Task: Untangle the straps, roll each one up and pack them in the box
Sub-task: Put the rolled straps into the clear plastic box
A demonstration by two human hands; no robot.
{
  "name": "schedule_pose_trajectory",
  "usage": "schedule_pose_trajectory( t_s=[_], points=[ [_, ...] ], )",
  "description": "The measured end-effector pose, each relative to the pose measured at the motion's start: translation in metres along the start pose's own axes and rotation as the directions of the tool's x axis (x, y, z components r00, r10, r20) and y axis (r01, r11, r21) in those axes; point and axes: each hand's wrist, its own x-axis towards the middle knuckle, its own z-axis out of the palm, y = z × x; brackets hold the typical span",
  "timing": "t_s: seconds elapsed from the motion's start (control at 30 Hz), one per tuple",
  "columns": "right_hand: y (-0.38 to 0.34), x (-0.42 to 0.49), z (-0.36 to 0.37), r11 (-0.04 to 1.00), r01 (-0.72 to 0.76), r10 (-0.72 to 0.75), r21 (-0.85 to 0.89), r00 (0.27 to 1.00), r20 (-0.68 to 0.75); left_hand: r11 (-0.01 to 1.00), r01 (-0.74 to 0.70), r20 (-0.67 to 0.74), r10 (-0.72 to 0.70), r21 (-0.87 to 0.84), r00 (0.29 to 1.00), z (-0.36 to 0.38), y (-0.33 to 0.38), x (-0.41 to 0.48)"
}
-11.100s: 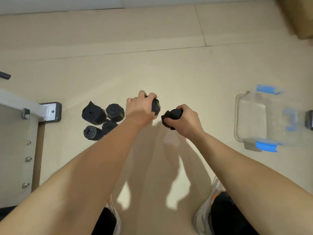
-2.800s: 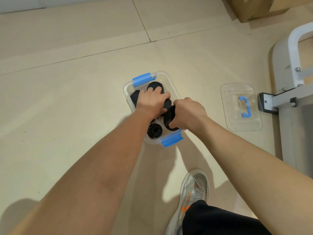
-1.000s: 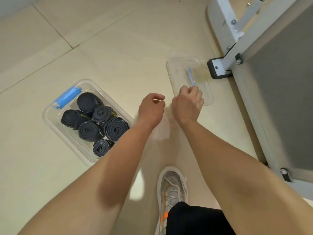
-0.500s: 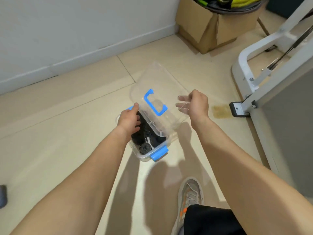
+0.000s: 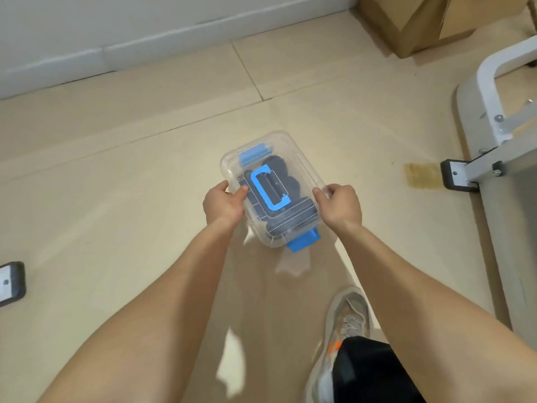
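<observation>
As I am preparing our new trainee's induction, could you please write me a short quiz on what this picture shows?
1. True or false: the lid lies on the floor, away from the box.
2. The lid's handle is: A red, B blue, C green?
3. What dark things show through the lid?
Key: 1 false, the left hand and right hand grip it on the box; 2 B; 3 rolled straps.

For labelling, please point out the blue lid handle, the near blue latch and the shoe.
blue lid handle (image 5: 279,203), head view, its lower bar.
near blue latch (image 5: 302,242), head view, its middle.
shoe (image 5: 348,321), head view, laces.
</observation>
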Motion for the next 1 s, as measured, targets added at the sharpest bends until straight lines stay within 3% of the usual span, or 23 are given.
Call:
schedule_pose_trajectory(
  t_s=[0.1, 0.23, 0.33, 0.43, 0.57, 0.67, 0.8, 0.9, 1.0],
  points=[
    [0.004, 0.005, 0.010, 0.994, -0.029, 0.025, -0.105, 0.999, -0.033, 0.989, -0.044, -0.002, 0.044, 0.140, 0.999, 0.009, -0.007, 0.012],
    [-0.001, 0.006, 0.020, 0.994, -0.063, 0.056, -0.089, 0.995, -0.079, 0.987, -0.048, -0.034, 0.054, 0.152, 0.998, 0.012, -0.009, 0.020],
    [0.005, -0.002, 0.023, 0.994, -0.111, 0.112, 0.018, 0.992, -0.063, 0.996, 0.056, -0.007, -0.056, 0.075, 0.998, 0.009, -0.015, 0.023],
    [0.009, -0.007, 0.025, 0.923, -0.303, 0.308, 0.240, 0.951, 0.015, 0.991, 0.135, 0.083, -0.134, -0.002, 0.987, 0.006, -0.021, 0.023],
    [-0.003, -0.004, 0.027, 0.887, -0.356, 0.365, 0.294, 0.931, 0.027, 0.944, 0.311, 0.213, -0.284, -0.107, 0.935, -0.010, -0.041, 0.004],
    [-0.023, 0.000, 0.031, 0.931, -0.280, 0.283, 0.235, 0.959, 0.023, 0.945, 0.327, 0.166, -0.325, 0.013, 0.931, -0.033, -0.063, -0.018],
    [-0.037, -0.015, 0.045, 0.927, -0.305, 0.308, 0.217, 0.951, 0.020, 0.945, 0.104, 0.049, -0.126, 0.311, 0.991, -0.063, -0.077, -0.019],
    [-0.023, -0.042, 0.055, 0.852, -0.379, 0.374, 0.360, 0.923, 0.086, 0.986, 0.073, 0.018, -0.077, 0.152, 0.997, -0.070, -0.071, 0.003],
    [-0.004, -0.065, 0.062, 0.698, -0.486, 0.430, 0.526, 0.872, 0.236, 0.978, 0.207, 0.061, -0.205, -0.028, 0.977, -0.072, -0.064, 0.029]
  ],
)
